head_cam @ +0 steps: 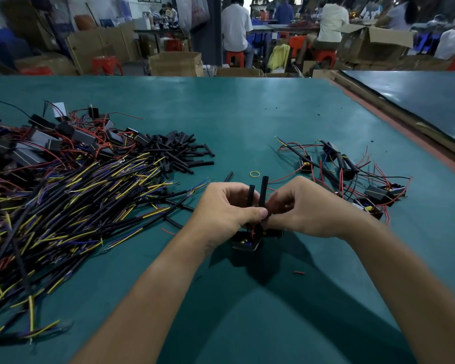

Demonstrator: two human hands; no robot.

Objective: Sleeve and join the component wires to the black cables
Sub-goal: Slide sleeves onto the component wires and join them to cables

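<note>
Above the green table (247, 122), my left hand (226, 206) and my right hand (300, 206) meet at the middle. Two black sleeve tubes (263, 187) stick up between them. My left hand grips the tubes, thumb pressed near their lower ends. My right hand pinches thin red wires beside the tubes. A black box component (246, 241) hangs just below the hands, its red wires leading up into the grip. A large pile of black cables with yellow and blue leads (71, 203) lies at the left.
Loose black sleeve tubes (179, 151) are heaped behind the cable pile, with boxed components (42, 140) at far left. Several joined assemblies (352, 174) lie at the right. A yellow rubber band (254, 174) sits just beyond the hands. People work at benches in the background.
</note>
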